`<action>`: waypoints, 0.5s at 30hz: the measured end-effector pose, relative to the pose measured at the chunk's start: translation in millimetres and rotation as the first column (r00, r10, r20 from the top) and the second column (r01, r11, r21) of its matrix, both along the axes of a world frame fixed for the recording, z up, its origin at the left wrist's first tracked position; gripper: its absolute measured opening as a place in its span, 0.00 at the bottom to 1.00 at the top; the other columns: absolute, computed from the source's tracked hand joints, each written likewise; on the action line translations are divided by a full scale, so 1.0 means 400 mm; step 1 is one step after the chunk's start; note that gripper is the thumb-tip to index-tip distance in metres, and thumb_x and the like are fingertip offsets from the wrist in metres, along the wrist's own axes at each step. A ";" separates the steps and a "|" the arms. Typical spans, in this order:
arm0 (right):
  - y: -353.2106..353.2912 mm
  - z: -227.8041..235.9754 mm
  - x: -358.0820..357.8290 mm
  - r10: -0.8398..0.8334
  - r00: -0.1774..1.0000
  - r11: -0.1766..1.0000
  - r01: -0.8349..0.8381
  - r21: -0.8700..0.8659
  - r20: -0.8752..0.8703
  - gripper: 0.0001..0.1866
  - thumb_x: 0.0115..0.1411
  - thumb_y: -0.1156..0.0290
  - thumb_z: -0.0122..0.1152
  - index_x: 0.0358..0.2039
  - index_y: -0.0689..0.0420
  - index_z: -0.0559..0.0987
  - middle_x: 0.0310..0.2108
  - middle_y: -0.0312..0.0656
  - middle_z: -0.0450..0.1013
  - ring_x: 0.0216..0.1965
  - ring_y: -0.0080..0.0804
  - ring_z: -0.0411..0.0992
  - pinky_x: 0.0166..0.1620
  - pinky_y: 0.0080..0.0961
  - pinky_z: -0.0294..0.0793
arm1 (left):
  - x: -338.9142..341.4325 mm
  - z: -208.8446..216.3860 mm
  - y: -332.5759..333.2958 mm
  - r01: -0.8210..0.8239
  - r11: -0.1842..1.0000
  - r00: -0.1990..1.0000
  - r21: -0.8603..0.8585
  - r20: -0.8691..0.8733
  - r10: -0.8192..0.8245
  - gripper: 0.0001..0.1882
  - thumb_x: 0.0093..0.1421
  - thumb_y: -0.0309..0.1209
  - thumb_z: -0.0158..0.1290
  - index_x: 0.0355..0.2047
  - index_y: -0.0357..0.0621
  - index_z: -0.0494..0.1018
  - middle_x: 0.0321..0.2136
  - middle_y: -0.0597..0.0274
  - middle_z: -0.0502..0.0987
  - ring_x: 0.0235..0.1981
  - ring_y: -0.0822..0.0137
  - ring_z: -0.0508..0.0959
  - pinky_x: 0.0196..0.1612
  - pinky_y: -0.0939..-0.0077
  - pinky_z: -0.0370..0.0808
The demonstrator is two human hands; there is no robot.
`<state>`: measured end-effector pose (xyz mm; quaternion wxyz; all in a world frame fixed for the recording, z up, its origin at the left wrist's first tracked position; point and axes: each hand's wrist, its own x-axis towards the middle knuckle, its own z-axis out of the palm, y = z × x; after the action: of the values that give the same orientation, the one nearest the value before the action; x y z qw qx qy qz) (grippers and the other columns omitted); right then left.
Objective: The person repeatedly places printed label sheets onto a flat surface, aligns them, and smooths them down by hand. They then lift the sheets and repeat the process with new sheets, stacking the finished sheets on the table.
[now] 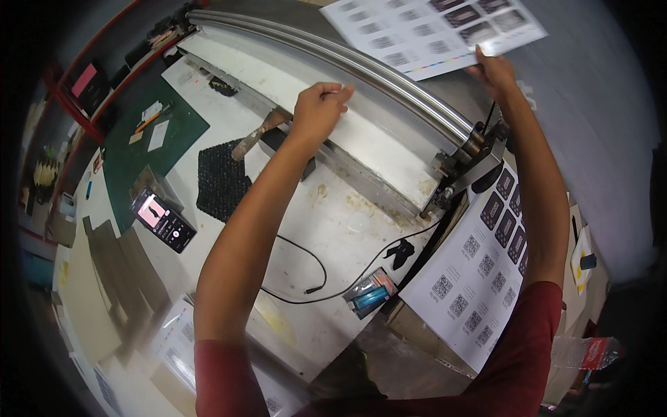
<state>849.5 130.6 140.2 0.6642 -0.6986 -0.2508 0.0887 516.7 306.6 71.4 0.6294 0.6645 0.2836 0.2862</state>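
My right hand (pixel 495 72) grips the near edge of a printed sheet (pixel 420 31) with rows of codes and dark pictures, held up beyond the metal rollers (pixel 361 73). Over the white trough (pixel 379 147) of the roller machine, my left hand (pixel 321 111) is loosely closed with its fingers curled. Nothing shows in it. A worn scraper (pixel 258 135) lies just left of my left wrist, its far end at the trough's front edge. Below my right forearm rests a stack of similar printed sheets (pixel 467 295), partly covered by that arm.
Left on the white table are a green cutting mat (pixel 182 115), a lit phone (pixel 164 219) and a black textured pad (pixel 221 182). A black cable (pixel 295 301) curves toward the machine near a small clear packet (pixel 372 293). A plastic bottle (pixel 566 353) lies lower right.
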 end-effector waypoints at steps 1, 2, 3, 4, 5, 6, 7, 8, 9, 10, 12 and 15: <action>0.000 0.029 -0.050 0.103 0.995 0.967 -0.098 -0.233 0.011 0.20 0.62 0.53 0.66 0.34 0.58 0.75 0.30 0.39 0.75 0.26 0.22 0.71 0.26 0.20 0.71 | 0.009 -0.004 0.004 -0.005 0.993 0.999 -0.120 0.047 0.011 0.26 0.62 0.44 0.60 0.50 0.32 0.73 0.40 0.58 0.79 0.40 0.66 0.79 0.44 0.73 0.75; -0.010 0.061 -0.086 0.204 0.979 0.875 -0.183 -0.449 0.000 0.24 0.60 0.46 0.67 0.31 0.58 0.76 0.27 0.39 0.75 0.24 0.21 0.70 0.24 0.18 0.69 | 0.010 0.000 0.004 -0.010 0.981 0.995 -0.194 0.092 0.029 0.27 0.62 0.43 0.60 0.51 0.32 0.72 0.41 0.58 0.79 0.41 0.66 0.79 0.44 0.74 0.74; -0.022 0.083 -0.104 0.220 0.968 0.759 -0.091 -0.645 0.122 0.34 0.54 0.33 0.65 0.23 0.56 0.76 0.20 0.37 0.72 0.18 0.21 0.66 0.20 0.19 0.65 | 0.006 0.007 0.004 -0.013 0.964 0.990 -0.267 0.135 0.050 0.27 0.62 0.42 0.60 0.52 0.32 0.70 0.42 0.57 0.78 0.43 0.66 0.78 0.45 0.75 0.74; -0.040 0.101 -0.114 0.178 0.964 0.759 -0.006 -0.651 0.198 0.34 0.53 0.32 0.65 0.23 0.56 0.76 0.19 0.36 0.71 0.16 0.20 0.65 0.20 0.20 0.63 | -0.003 0.013 0.001 -0.012 0.941 0.982 -0.339 0.175 0.076 0.28 0.62 0.42 0.60 0.53 0.32 0.69 0.43 0.57 0.78 0.44 0.67 0.78 0.46 0.76 0.73; -0.074 0.120 -0.117 0.128 0.953 0.756 0.085 -0.650 0.273 0.34 0.53 0.32 0.65 0.23 0.56 0.76 0.18 0.36 0.71 0.15 0.20 0.64 0.19 0.20 0.61 | -0.021 0.017 -0.004 0.056 0.934 0.968 -0.354 0.249 0.037 0.27 0.63 0.37 0.59 0.54 0.30 0.66 0.46 0.53 0.77 0.47 0.64 0.78 0.49 0.73 0.74; -0.086 0.142 -0.143 0.093 0.933 0.754 0.162 -0.637 0.347 0.35 0.52 0.31 0.65 0.22 0.56 0.76 0.17 0.36 0.70 0.14 0.20 0.63 0.18 0.20 0.60 | -0.053 0.009 0.003 0.032 0.928 0.958 -0.371 0.276 0.078 0.25 0.62 0.35 0.59 0.53 0.30 0.67 0.46 0.53 0.77 0.46 0.64 0.78 0.49 0.72 0.75; -0.104 0.148 -0.179 -0.020 0.907 0.824 0.254 -0.506 0.422 0.33 0.54 0.36 0.67 0.23 0.59 0.77 0.17 0.36 0.70 0.15 0.20 0.65 0.18 0.20 0.61 | -0.091 -0.009 0.011 0.007 0.921 0.946 -0.389 0.302 0.121 0.23 0.62 0.32 0.59 0.52 0.30 0.68 0.45 0.53 0.77 0.45 0.64 0.78 0.48 0.71 0.75; -0.125 0.150 -0.225 -0.082 0.820 0.890 0.316 -0.329 0.566 0.32 0.54 0.38 0.68 0.24 0.60 0.77 0.18 0.36 0.70 0.15 0.20 0.65 0.18 0.21 0.62 | -0.131 -0.021 0.013 -0.013 0.913 0.932 -0.407 0.325 0.158 0.21 0.61 0.30 0.59 0.50 0.30 0.69 0.45 0.52 0.78 0.44 0.64 0.79 0.48 0.70 0.75; -0.153 0.151 -0.276 -0.172 0.708 0.924 0.356 -0.136 0.685 0.30 0.54 0.41 0.70 0.25 0.61 0.78 0.18 0.35 0.71 0.15 0.20 0.65 0.19 0.22 0.63 | -0.176 -0.018 0.011 -0.025 0.916 0.934 -0.401 0.317 0.165 0.21 0.61 0.28 0.58 0.51 0.29 0.68 0.46 0.51 0.78 0.45 0.63 0.79 0.49 0.70 0.76; -0.179 0.149 -0.334 -0.278 0.575 0.930 0.361 0.067 0.769 0.29 0.54 0.44 0.71 0.27 0.62 0.78 0.18 0.35 0.71 0.15 0.20 0.65 0.19 0.22 0.64 | -0.222 -0.004 0.005 -0.035 0.919 0.934 -0.392 0.313 0.169 0.21 0.60 0.27 0.58 0.51 0.29 0.67 0.46 0.50 0.77 0.46 0.62 0.79 0.50 0.69 0.76; -0.203 0.107 -0.511 -0.244 0.503 0.969 0.171 0.181 0.829 0.21 0.54 0.57 0.74 0.31 0.63 0.79 0.17 0.36 0.71 0.17 0.20 0.68 0.23 0.25 0.69 | -0.323 0.048 -0.013 -0.022 0.930 0.938 -0.366 0.314 0.146 0.22 0.61 0.26 0.56 0.52 0.26 0.66 0.49 0.45 0.76 0.49 0.58 0.79 0.54 0.67 0.77; -0.171 0.020 -0.692 0.171 0.090 0.981 -0.103 -0.162 0.981 0.22 0.50 0.66 0.71 0.43 0.64 0.78 0.36 0.49 0.75 0.37 0.43 0.75 0.40 0.35 0.75 | -0.484 0.143 -0.026 -0.047 0.944 0.925 -0.327 0.343 0.165 0.20 0.61 0.25 0.54 0.52 0.26 0.66 0.49 0.44 0.76 0.49 0.58 0.80 0.54 0.68 0.77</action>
<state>572.7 62.2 148.1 0.2965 -0.5683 -0.6914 -0.3332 323.1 296.2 128.7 0.7517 0.4749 0.2392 0.3902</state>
